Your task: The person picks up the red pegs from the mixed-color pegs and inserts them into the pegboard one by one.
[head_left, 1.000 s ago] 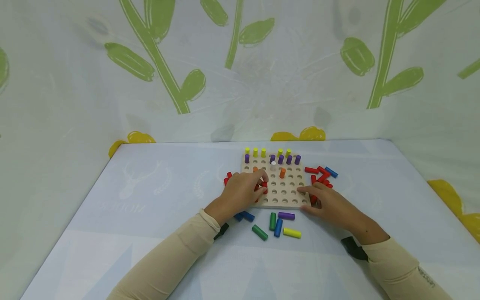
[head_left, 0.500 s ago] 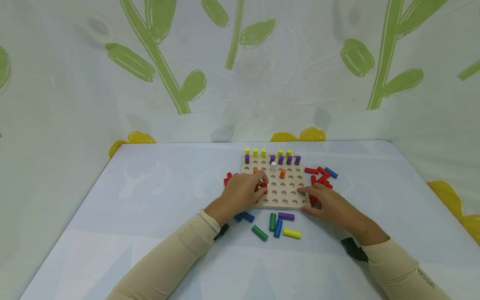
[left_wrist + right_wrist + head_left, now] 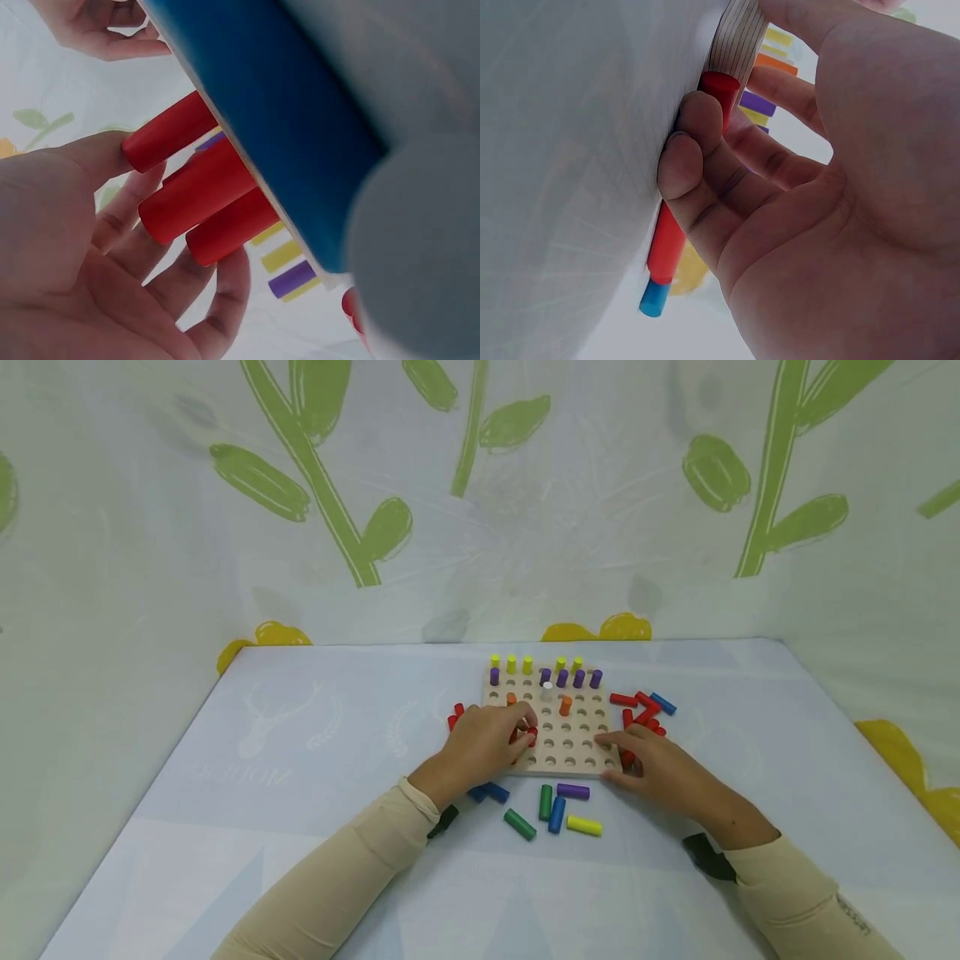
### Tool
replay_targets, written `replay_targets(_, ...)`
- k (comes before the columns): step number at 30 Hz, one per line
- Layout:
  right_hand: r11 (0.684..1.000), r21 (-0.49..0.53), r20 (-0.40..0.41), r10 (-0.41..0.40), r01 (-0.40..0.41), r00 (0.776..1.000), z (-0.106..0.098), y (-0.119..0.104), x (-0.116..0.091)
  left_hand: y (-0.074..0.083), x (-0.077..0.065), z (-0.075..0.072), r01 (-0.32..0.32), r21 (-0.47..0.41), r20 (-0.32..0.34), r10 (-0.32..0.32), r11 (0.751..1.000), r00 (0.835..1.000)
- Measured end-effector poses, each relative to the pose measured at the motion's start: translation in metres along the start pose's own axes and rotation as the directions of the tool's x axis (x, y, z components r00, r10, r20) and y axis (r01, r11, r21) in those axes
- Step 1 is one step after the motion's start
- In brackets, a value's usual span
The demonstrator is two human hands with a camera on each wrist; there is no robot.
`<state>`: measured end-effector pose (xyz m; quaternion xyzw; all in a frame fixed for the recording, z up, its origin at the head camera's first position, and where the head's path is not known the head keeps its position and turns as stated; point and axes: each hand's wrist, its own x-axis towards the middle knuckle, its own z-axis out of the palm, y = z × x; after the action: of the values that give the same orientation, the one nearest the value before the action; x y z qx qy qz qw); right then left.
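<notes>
A square wooden pegboard (image 3: 567, 766) with rows of holes lies between my hands. My left hand (image 3: 483, 739) is over its left part, thumb and index finger pinching a red peg (image 3: 169, 133) that stands in the board. Two more red pegs (image 3: 199, 196) rise beside it in the left wrist view, near the other fingers. The right hand (image 3: 651, 764) grips the board's near right corner between thumb and index finger. Its lower fingers curl down by a loose red peg (image 3: 720, 94). Those fingers partly hide the red pegs beside the board.
Yellow pegs (image 3: 527, 665) and purple pegs (image 3: 562, 678) stand in the far rows, with a white peg (image 3: 547, 691) and an orange peg (image 3: 566, 705) nearer. Loose green (image 3: 520, 824), blue (image 3: 557, 815), purple (image 3: 573, 792) and yellow (image 3: 584, 825) pegs lie in front; red pegs (image 3: 622, 700) lie right.
</notes>
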<state>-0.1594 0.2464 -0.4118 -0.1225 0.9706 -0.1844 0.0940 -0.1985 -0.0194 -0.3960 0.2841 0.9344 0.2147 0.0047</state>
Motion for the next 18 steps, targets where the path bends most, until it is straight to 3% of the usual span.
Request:
replay_targets(4,1.0,0.002,0.008,0.008,-0.008,1.0,-0.002,-0.001,0.001,-0.001,-0.002,-0.006,-0.032,0.012,-0.02,0.033,0.999,0.999)
replay_targets(12,1.0,0.006,-0.009,0.0,0.0,1.0,0.0,-0.001,0.0,-0.006,-0.01,-0.022,-0.022,-0.021,-0.077,0.02,1.0,0.997)
replay_targets(18,1.0,0.005,-0.011,-0.003,0.003,1.0,0.0,0.0,0.0,-0.019,-0.018,-0.027,0.044,-0.025,-0.105,-0.047,0.999,0.993)
